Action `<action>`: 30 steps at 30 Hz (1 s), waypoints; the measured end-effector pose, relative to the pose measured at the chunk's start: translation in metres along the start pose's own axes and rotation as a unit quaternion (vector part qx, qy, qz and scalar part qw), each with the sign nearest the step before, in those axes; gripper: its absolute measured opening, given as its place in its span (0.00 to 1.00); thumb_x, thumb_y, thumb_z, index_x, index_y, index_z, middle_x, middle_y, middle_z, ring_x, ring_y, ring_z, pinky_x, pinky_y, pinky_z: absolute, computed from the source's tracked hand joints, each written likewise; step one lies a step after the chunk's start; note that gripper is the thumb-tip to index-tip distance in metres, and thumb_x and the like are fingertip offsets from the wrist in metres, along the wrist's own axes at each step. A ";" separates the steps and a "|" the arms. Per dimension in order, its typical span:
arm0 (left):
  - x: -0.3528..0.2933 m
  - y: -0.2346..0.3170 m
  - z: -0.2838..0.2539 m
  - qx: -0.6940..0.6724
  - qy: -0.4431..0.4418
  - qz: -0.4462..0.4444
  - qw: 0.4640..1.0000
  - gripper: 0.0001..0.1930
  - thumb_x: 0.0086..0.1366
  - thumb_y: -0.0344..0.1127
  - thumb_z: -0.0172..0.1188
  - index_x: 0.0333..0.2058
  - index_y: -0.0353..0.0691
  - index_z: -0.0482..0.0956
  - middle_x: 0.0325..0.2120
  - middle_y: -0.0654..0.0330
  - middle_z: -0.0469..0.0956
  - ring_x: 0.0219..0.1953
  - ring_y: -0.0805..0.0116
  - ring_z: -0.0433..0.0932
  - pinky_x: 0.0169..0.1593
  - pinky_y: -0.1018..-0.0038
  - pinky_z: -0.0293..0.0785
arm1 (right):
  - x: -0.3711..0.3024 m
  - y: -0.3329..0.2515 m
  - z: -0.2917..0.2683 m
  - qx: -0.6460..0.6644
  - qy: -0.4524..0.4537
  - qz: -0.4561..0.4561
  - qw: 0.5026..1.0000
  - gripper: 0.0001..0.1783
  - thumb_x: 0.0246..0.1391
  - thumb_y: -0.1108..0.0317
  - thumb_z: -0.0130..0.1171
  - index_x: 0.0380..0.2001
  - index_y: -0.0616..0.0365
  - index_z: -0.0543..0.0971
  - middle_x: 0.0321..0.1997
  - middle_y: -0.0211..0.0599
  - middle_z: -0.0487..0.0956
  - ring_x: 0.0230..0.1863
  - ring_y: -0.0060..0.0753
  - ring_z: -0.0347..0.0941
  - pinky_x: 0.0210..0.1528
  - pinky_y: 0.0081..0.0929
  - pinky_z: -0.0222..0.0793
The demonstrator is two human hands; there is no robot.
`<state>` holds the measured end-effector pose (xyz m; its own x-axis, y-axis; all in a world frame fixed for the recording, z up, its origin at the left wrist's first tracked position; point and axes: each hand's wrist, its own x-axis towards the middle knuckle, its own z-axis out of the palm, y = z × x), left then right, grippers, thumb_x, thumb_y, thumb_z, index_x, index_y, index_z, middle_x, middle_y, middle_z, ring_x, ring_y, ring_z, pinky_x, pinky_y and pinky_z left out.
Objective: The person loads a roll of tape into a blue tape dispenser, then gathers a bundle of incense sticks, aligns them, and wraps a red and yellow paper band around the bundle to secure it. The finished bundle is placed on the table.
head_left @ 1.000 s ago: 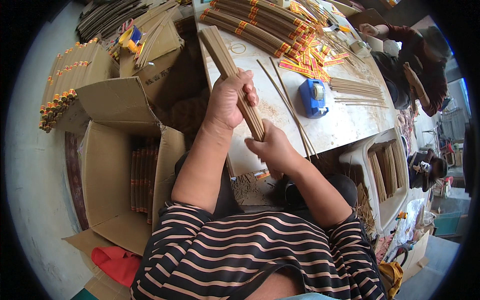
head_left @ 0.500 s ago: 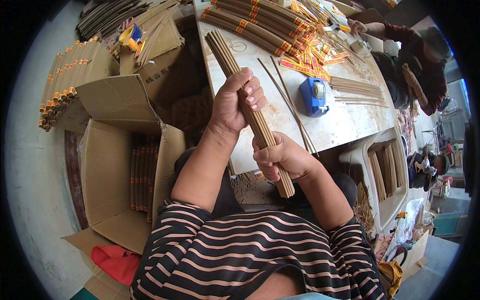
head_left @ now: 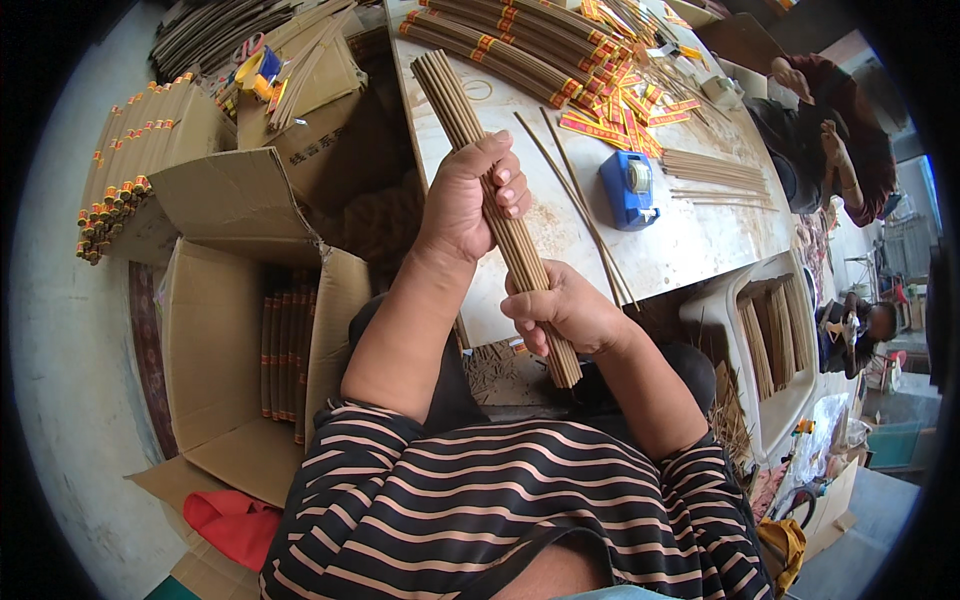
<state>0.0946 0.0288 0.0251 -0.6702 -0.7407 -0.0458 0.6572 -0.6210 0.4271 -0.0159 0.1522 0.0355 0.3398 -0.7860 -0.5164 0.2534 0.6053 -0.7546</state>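
A bundle of brown incense sticks [head_left: 447,98] slants between my two hands, its far end up and to the left, over the near edge of the white table [head_left: 660,270]. My left hand [head_left: 470,195] is wrapped round its middle, thumb across the top. Lower down, my right hand [head_left: 565,308] is closed on the same bundle, close to its near end. Two loose incense sticks [head_left: 580,205] lie on the table just beyond my right hand. A blue tape dispenser [head_left: 630,192] stands to the right of them.
Banded incense bundles [head_left: 500,60] and red-yellow paper labels [head_left: 625,115] cover the table's far side. On the left, an opened cardboard box [head_left: 215,350] holds wrapped bundles. A white bin [head_left: 720,320] with sticks stands at right. Beyond the table sits another person [head_left: 850,140].
The bundle has shifted slightly up and left through my hands, its near end now closer to my right hand. Across the table, the other person's hands have moved.
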 end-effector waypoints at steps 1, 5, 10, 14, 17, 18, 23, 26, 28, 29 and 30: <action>0.000 -0.001 0.001 0.032 0.041 0.025 0.998 0.12 0.61 0.34 0.56 0.20 0.44 0.65 0.13 0.67 0.63 0.13 0.76 0.62 0.18 0.79 0.62 | 0.001 0.001 0.000 -0.060 0.048 -0.021 0.997 0.09 0.47 0.72 0.57 0.27 0.59 0.66 0.16 0.30 0.68 0.12 0.21 0.64 0.14 0.20 0.62; -0.001 -0.004 0.012 0.109 0.142 0.093 0.979 0.13 0.60 0.36 0.58 0.20 0.45 0.65 0.12 0.68 0.63 0.13 0.77 0.63 0.19 0.78 0.63 | 0.011 0.006 0.001 -0.254 0.182 -0.060 0.948 0.09 0.47 0.71 0.56 0.29 0.61 0.67 0.19 0.30 0.68 0.15 0.20 0.65 0.16 0.20 0.64; 0.000 -0.002 0.002 -0.021 0.002 0.011 1.000 0.12 0.59 0.37 0.59 0.20 0.44 0.67 0.12 0.67 0.65 0.13 0.74 0.65 0.20 0.77 0.63 | -0.002 -0.004 0.003 -0.070 0.062 -0.015 0.995 0.09 0.47 0.72 0.55 0.26 0.60 0.65 0.16 0.29 0.67 0.12 0.21 0.64 0.15 0.19 0.62; 0.005 -0.007 -0.004 0.028 0.067 0.016 0.997 0.13 0.59 0.40 0.60 0.21 0.44 0.67 0.12 0.67 0.65 0.13 0.74 0.65 0.20 0.77 0.63 | -0.002 -0.004 0.002 -0.073 0.073 -0.022 0.994 0.08 0.46 0.73 0.55 0.26 0.60 0.66 0.15 0.29 0.67 0.12 0.21 0.64 0.14 0.19 0.61; 0.003 -0.009 0.009 0.127 0.168 0.090 0.973 0.13 0.58 0.40 0.60 0.21 0.44 0.67 0.12 0.66 0.66 0.14 0.74 0.65 0.20 0.76 0.64 | 0.009 0.008 -0.001 -0.186 0.162 -0.057 0.967 0.08 0.48 0.73 0.56 0.27 0.59 0.66 0.15 0.30 0.67 0.12 0.20 0.64 0.14 0.19 0.61; 0.002 -0.009 0.008 0.127 0.159 0.085 0.975 0.13 0.58 0.39 0.61 0.22 0.43 0.67 0.13 0.66 0.66 0.14 0.74 0.65 0.20 0.76 0.65 | 0.008 0.007 0.001 -0.176 0.156 -0.048 0.971 0.08 0.49 0.72 0.56 0.26 0.59 0.66 0.15 0.29 0.67 0.12 0.20 0.64 0.14 0.19 0.61; 0.004 -0.005 -0.006 -0.028 -0.017 -0.003 0.999 0.12 0.60 0.39 0.59 0.22 0.44 0.67 0.13 0.67 0.66 0.13 0.75 0.64 0.19 0.77 0.63 | -0.004 -0.002 0.000 0.048 -0.010 0.013 0.999 0.08 0.49 0.72 0.56 0.27 0.59 0.66 0.14 0.28 0.67 0.10 0.20 0.63 0.14 0.18 0.62; 0.006 -0.008 -0.005 0.015 0.055 0.009 0.998 0.13 0.61 0.38 0.58 0.20 0.44 0.67 0.13 0.67 0.65 0.13 0.76 0.64 0.18 0.78 0.63 | -0.002 -0.001 0.000 -0.012 0.045 -0.007 0.999 0.08 0.49 0.71 0.56 0.29 0.59 0.67 0.15 0.29 0.68 0.12 0.21 0.64 0.14 0.18 0.63; 0.003 -0.009 0.006 0.073 0.113 0.049 0.990 0.14 0.60 0.38 0.59 0.19 0.45 0.67 0.12 0.67 0.65 0.13 0.76 0.64 0.18 0.77 0.63 | 0.002 0.002 0.001 -0.109 0.108 -0.044 0.987 0.09 0.49 0.70 0.56 0.30 0.60 0.67 0.15 0.29 0.68 0.13 0.21 0.65 0.15 0.18 0.63; 0.002 -0.009 0.008 0.103 0.142 0.070 0.982 0.14 0.59 0.38 0.60 0.18 0.45 0.67 0.12 0.67 0.65 0.13 0.76 0.65 0.18 0.77 0.62 | 0.004 0.004 0.001 -0.134 0.128 -0.044 0.982 0.09 0.49 0.70 0.56 0.29 0.60 0.67 0.15 0.29 0.68 0.13 0.21 0.65 0.15 0.18 0.63; 0.003 -0.010 0.007 0.110 0.152 0.079 0.979 0.15 0.58 0.39 0.62 0.18 0.45 0.67 0.12 0.67 0.65 0.13 0.75 0.65 0.18 0.77 0.62 | 0.006 0.006 0.002 -0.159 0.148 -0.044 0.975 0.09 0.49 0.69 0.56 0.29 0.60 0.67 0.15 0.29 0.67 0.13 0.21 0.65 0.16 0.18 0.62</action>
<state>0.0835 0.0351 0.0271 -0.4113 -0.8857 -0.2154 0.6316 -0.4473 0.6332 -0.0108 0.1513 0.0282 0.0416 -0.8637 -0.5022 -0.0388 0.5009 -0.8646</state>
